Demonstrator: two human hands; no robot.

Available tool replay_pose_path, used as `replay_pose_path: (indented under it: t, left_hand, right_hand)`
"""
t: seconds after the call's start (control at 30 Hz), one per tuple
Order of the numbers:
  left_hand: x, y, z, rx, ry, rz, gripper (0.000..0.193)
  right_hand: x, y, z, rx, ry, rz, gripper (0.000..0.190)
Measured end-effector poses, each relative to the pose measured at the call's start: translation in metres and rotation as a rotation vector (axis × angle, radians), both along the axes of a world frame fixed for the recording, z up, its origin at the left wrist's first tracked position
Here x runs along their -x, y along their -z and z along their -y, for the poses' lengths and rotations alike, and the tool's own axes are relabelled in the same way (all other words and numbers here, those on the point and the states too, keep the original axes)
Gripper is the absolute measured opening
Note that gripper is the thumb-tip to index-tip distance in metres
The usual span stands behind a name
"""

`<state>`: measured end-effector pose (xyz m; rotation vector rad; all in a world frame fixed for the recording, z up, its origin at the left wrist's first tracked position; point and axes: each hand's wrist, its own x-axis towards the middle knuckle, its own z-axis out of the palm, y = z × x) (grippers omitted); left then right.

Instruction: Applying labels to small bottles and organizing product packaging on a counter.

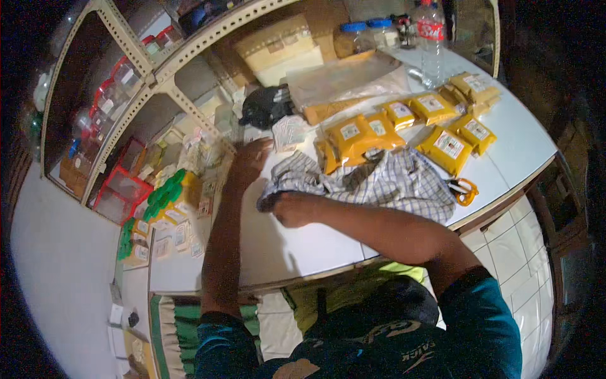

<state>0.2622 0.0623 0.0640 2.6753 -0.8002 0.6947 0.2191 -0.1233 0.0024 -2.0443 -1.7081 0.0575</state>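
Observation:
My right hand (296,208) is closed on the left end of a crumpled checked cloth (393,184), which lies across the white table (317,248). My left hand (253,158) is by a stack of printed labels (289,132); its fingers are blurred, and whether it holds anything is unclear. Behind the cloth lie filled yellow packets (352,137) bearing labels. Further right are more labelled yellow packets (445,149). A pair of orange-handled scissors (464,191) rests at the cloth's right end. A black plastic bag (267,108) sits beyond the labels.
Green-capped containers (163,194) stand at the left, beside small label stacks (181,237). A metal-framed shelf (156,80) with jars rises behind. At the back are a large clear plastic bag (341,83), blue-lidded jars (355,40) and a plastic bottle (431,47).

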Motion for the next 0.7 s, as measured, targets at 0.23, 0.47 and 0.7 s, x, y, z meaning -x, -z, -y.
replay_pose_path:
  t: [0.23, 0.47, 0.7]
  left_hand:
    - [0.215, -0.033, -0.077, -0.073, -0.645, -0.272, 0.042]
    - [0.291, 0.008, -0.122, 0.180, -0.716, -0.360, 0.037]
    - [0.295, 0.012, -0.126, 0.306, -0.613, -0.318, 0.020]
  right_hand:
    - [-0.012, -0.003, 0.012, -0.204, -0.116, 0.060, 0.041]
    - [0.008, -0.021, 0.010, -0.103, -0.032, 0.039, 0.038]
    - [0.001, -0.003, 0.001, -0.174, -0.063, 0.033, 0.034]
